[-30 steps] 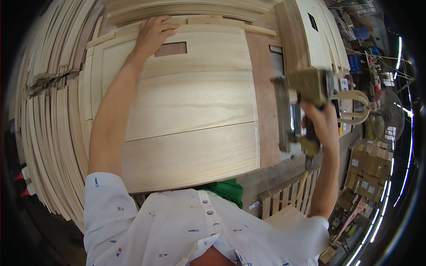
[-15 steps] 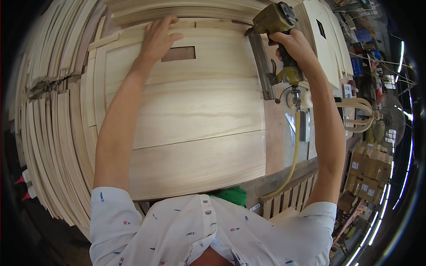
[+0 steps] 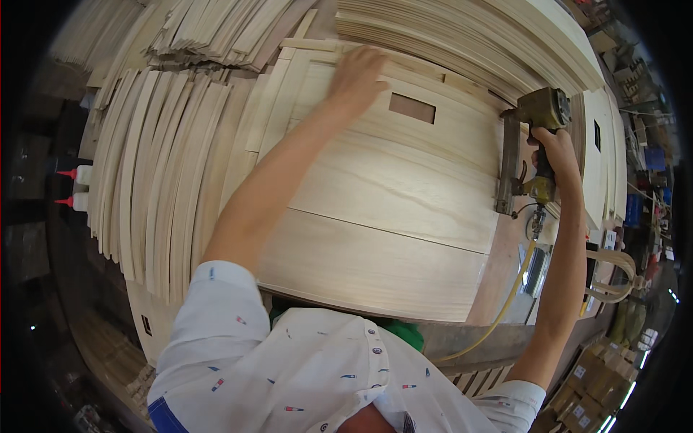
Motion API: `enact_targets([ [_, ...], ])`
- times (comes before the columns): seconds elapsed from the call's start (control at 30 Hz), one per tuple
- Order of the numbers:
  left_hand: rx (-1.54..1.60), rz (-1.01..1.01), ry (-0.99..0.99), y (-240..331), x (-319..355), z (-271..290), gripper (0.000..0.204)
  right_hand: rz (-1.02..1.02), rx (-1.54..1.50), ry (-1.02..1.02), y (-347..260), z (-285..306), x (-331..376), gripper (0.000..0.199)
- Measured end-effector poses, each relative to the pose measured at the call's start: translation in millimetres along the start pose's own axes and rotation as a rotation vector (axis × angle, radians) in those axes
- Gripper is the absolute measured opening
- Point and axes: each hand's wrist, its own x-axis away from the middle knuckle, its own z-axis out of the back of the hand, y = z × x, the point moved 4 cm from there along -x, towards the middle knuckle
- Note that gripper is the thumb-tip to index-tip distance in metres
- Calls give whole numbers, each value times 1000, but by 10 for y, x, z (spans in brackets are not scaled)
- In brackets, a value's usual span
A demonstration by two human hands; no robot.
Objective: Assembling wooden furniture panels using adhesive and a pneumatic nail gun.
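Stacked pale wooden slats [image 3: 155,187] along the left and far sides of the table [image 3: 505,267]. Left hand [image 3: 359,76] flat, fingers spread, on far edge of smooth light-wood panel [image 3: 382,209] with rectangular cutout [image 3: 412,108]. Right hand [image 3: 552,148] gripped around olive metal nail gun [image 3: 530,144] at panel's right edge, yellow hose [image 3: 505,303] trailing near.

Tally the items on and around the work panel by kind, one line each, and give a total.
Pale wooden panel with a rectangular cut-out: 1
Olive-green pneumatic nail gun, held in the right hand: 1
Yellow air hose: 1
White glue bottles with red nozzles: 2
Total: 5
The left hand presses flat on the panel's far edge.
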Motion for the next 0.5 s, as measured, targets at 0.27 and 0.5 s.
enact_targets([
  [0.27, -278, 247, -204, -532, 605, 471, 65, 12, -7, 16, -56, -13, 3, 26],
  [0.5, -306, 270, -246, -518, 635, 436, 69, 133, 124, -49, -816, -407, 296, 28],
])
